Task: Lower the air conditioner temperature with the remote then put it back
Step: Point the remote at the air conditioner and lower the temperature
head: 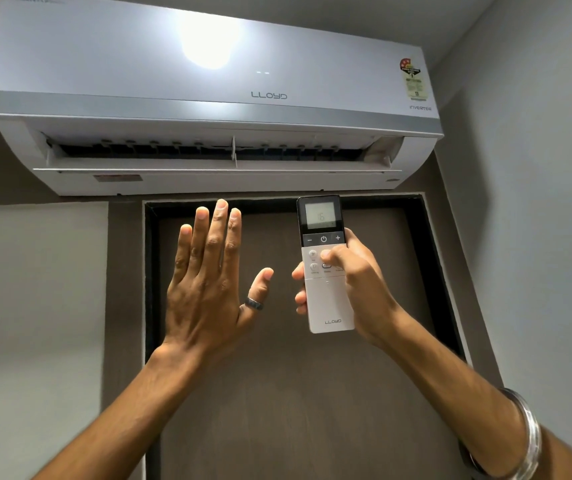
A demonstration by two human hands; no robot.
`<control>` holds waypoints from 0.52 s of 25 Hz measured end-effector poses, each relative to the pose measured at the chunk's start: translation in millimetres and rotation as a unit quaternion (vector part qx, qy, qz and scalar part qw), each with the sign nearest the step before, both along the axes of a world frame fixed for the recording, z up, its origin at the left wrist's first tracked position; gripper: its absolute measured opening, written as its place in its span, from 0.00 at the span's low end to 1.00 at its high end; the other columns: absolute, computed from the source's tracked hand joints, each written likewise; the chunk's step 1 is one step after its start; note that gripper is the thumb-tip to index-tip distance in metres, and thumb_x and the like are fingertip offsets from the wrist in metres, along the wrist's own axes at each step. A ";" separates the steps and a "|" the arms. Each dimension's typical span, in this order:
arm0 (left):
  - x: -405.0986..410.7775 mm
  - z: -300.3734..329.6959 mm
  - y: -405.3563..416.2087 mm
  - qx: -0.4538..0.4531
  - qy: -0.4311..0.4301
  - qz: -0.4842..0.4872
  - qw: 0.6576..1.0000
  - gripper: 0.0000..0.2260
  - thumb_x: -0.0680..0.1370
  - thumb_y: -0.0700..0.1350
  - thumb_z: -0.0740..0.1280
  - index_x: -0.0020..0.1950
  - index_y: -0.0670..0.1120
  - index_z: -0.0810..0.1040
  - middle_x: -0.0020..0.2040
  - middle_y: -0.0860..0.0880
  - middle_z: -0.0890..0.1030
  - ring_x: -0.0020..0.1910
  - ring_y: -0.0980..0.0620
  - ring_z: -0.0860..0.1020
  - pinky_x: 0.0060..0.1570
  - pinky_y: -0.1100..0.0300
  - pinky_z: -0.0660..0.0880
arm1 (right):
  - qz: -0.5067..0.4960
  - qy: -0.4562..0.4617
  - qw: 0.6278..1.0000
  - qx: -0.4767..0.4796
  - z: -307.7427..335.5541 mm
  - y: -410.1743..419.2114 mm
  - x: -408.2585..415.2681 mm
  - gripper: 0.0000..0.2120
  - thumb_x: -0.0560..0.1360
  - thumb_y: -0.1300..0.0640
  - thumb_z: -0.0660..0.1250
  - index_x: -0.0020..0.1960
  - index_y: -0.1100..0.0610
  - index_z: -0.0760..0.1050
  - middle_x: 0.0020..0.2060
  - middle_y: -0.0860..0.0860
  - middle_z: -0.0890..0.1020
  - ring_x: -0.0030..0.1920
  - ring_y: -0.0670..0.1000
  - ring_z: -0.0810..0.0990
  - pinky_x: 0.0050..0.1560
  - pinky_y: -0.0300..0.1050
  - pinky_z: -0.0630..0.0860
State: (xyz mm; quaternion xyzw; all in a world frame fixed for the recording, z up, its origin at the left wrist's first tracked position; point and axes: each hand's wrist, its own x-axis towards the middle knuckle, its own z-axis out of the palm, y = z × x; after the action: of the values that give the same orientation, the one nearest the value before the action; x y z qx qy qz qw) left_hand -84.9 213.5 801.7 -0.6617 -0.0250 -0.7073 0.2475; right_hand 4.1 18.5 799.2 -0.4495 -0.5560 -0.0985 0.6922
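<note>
Below the wall-mounted air conditioner (208, 98), whose flap hangs open, the right hand (354, 285) holds the remote (326, 268) upright in a clenched grip, thumb pressed on the white buttons just under the dark strip with the minus, power and plus keys. Its small screen reads 16. The left hand (208, 282) is raised beside it, apart from the remote, fingers spread flat and grasping nothing, a dark ring (254, 303) on the thumb. A metal bangle (527, 441) circles the right wrist.

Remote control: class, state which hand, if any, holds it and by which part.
The right hand holds the remote around its lower white half, thumb resting on the buttons. The left hand is open and holds nothing.
</note>
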 end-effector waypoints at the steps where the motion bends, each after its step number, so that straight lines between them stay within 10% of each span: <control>1: -0.5 -1.0 0.3 0.001 0.000 0.002 1.000 0.36 0.83 0.62 0.55 0.82 0.38 0.57 0.84 0.38 0.56 0.83 0.37 0.53 0.82 0.40 0.51 | -0.004 -0.003 1.000 0.000 0.1 0.1 -1.0 0.14 0.76 0.51 0.60 0.61 0.51 0.70 0.37 0.50 0.88 0.32 0.53 0.86 0.32 0.47 0.85; 7: -2.3 -5.2 1.4 0.004 0.000 0.008 1.000 0.36 0.83 0.62 0.56 0.82 0.38 0.57 0.84 0.38 0.56 0.83 0.36 0.53 0.82 0.39 0.53 | 0.007 -0.006 1.000 -0.004 -3.1 -1.1 -6.9 0.13 0.76 0.52 0.60 0.55 0.37 0.74 0.36 0.50 0.88 0.32 0.53 0.86 0.33 0.49 0.86; 13: -4.9 -5.7 0.6 0.000 0.003 0.007 1.000 0.37 0.82 0.62 0.57 0.82 0.38 0.56 0.84 0.38 0.56 0.83 0.36 0.53 0.82 0.39 0.52 | 0.014 0.004 1.000 0.001 -4.8 -4.8 -7.3 0.12 0.75 0.51 0.60 0.58 0.45 0.70 0.37 0.50 0.88 0.32 0.53 0.86 0.33 0.48 0.86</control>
State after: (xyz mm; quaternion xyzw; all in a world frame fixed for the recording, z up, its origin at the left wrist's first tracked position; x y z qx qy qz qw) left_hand -89.8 214.1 795.9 -0.6638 -0.0283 -0.7034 0.2526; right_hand -3.2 13.7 794.4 -0.4416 -0.5595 -0.0877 0.6959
